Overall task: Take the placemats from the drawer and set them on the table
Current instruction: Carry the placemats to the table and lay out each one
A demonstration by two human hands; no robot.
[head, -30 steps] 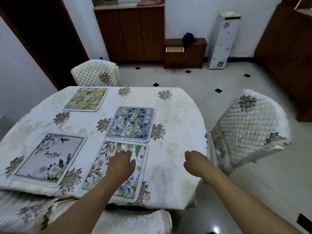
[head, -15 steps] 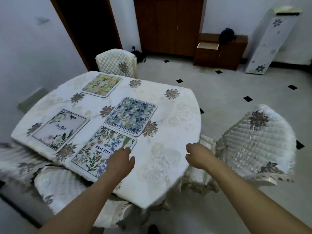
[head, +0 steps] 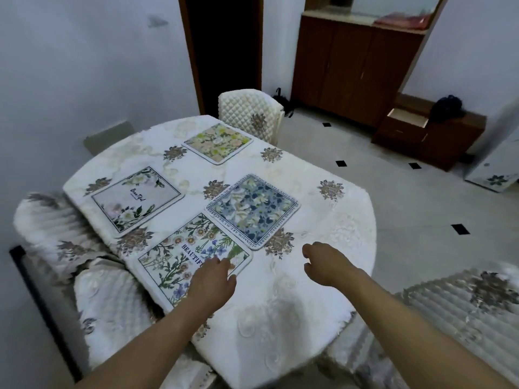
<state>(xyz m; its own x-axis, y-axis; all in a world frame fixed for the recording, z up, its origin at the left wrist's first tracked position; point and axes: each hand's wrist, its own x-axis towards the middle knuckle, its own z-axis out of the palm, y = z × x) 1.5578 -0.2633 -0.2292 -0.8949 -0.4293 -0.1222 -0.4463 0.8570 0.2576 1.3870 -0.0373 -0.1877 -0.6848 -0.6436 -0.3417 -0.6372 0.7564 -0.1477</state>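
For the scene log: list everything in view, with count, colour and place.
table: 1, white floral cloth, centre
placemats: 4 on the table; yellow-green floral far, pale "Beautiful" left, blue floral centre, white botanical near edge
quilted chairs: 3 seen, cream; far, left, right
tall cabinet: 1, brown, back wall
low cabinet: 1, brown, drawer open
dark object: 1, on the low cabinet
doorway: 1, dark, back
left hand: on the botanical placemat
right hand: over bare cloth, fingers curled, empty

"BEAUTIF…" on nearest floral placemat [head: 179, 254], border lettering on blue placemat [head: 252, 210] unreadable
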